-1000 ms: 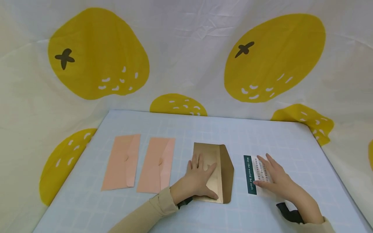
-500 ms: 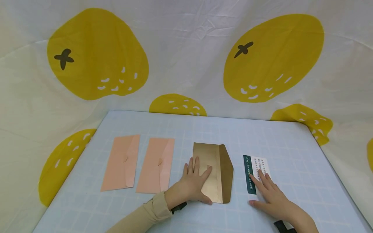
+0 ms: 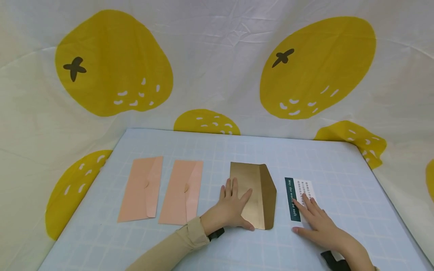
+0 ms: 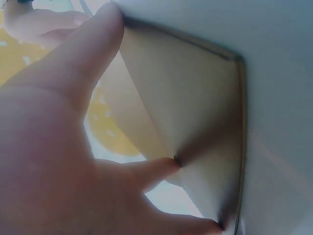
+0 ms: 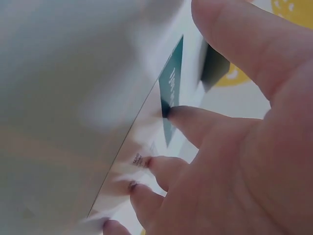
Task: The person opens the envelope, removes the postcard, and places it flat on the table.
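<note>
A gold envelope (image 3: 246, 171) lies flat, its darker pointed flap (image 3: 269, 199) unfolded to the right. My left hand (image 3: 230, 209) rests on the envelope's lower left part with fingers spread. In the left wrist view, the thumb is at one corner of the envelope (image 4: 181, 73) and two fingertips touch its surface. Right of it lies a white card (image 3: 304, 184) with a dark green strip reading "May the world be soft". The straight fingers of my right hand (image 3: 318, 226) touch the card, covering its lower right part. In the right wrist view, one fingertip is on the green strip (image 5: 172, 81).
Two pink envelopes (image 3: 140, 192) (image 3: 179, 192) with their flaps folded down lie side by side on the left. The table (image 3: 271, 150) has a pale blue gridded cover. Behind it hangs a white cloth (image 3: 217, 67) with large yellow fruit prints.
My left hand has pushed the gold envelope slightly away and to the right. My right hand first drew back toward the card's near end; then the card slid a little away with it.
</note>
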